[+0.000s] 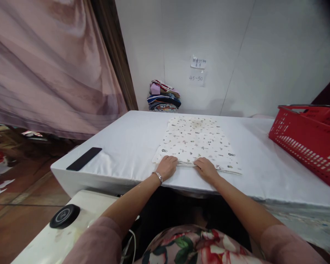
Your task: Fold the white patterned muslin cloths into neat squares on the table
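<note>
A white cloth with a small scattered print (pixel 195 141) lies folded flat in layers on the white-covered table (pixel 121 143). At its near edge, my left hand (pixel 167 167) grips the layers with curled fingers; a bracelet sits on that wrist. A short way to the right, my right hand (pixel 206 169) pinches the same edge, fingers over the top. The thumbs are mostly hidden. The cloth's near right corner extends beyond my right hand.
A red plastic basket (pixel 305 143) stands at the right. A black phone-like slab (pixel 84 158) lies at the left edge. Folded fabrics (pixel 164 96) are piled beyond the far edge, by the wall. A round black object (pixel 64 216) rests on a white surface at lower left.
</note>
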Tool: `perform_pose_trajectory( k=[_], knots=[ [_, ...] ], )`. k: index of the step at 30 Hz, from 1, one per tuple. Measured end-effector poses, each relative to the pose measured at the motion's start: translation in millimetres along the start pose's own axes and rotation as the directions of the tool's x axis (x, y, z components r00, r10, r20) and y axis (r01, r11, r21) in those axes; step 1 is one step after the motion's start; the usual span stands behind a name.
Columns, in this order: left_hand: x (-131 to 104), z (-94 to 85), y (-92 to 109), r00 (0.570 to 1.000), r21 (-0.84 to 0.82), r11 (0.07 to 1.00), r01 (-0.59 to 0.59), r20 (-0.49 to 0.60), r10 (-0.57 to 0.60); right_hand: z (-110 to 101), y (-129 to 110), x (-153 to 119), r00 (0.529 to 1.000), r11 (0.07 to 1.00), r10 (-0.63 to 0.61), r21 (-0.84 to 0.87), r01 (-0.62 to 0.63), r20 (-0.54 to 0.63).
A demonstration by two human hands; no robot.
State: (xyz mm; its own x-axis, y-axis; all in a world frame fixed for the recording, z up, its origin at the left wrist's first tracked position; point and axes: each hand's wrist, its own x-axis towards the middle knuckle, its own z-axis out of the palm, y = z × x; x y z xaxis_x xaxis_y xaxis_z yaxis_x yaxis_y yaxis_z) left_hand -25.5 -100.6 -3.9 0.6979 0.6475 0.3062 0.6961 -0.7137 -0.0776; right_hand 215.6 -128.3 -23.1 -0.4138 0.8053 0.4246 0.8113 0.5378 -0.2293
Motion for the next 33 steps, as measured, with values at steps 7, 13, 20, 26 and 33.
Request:
perform_pose_trajectory(
  k=[7,13,20,26,33],
  knots=[
    [0,3.1,0,0.999,-0.093,0.995,0.044,0.001,-0.044,-1,-4,2,0.999,0.996,-0.028,-0.084,0.032,0.044],
    [0,2.7,0,0.997,-0.151,0.986,0.069,-0.008,-0.071,6,-18,20,0.988,0.981,-0.077,-0.165,0.099,0.134],
    [0,3.2,0,0.987,-0.251,0.957,0.143,-0.032,-0.156,11,-29,34,0.978,0.980,-0.065,-0.170,0.100,0.197],
    [-1,4.4,2,0.986,-0.210,0.969,0.133,-0.073,-0.151,9,-28,34,0.979,0.991,-0.049,-0.110,0.072,0.197],
    [-1,1.3,0,0.997,-0.133,0.991,0.035,-0.066,-0.044,11,-26,32,0.985,0.994,-0.040,-0.099,0.057,0.168]
  ],
)
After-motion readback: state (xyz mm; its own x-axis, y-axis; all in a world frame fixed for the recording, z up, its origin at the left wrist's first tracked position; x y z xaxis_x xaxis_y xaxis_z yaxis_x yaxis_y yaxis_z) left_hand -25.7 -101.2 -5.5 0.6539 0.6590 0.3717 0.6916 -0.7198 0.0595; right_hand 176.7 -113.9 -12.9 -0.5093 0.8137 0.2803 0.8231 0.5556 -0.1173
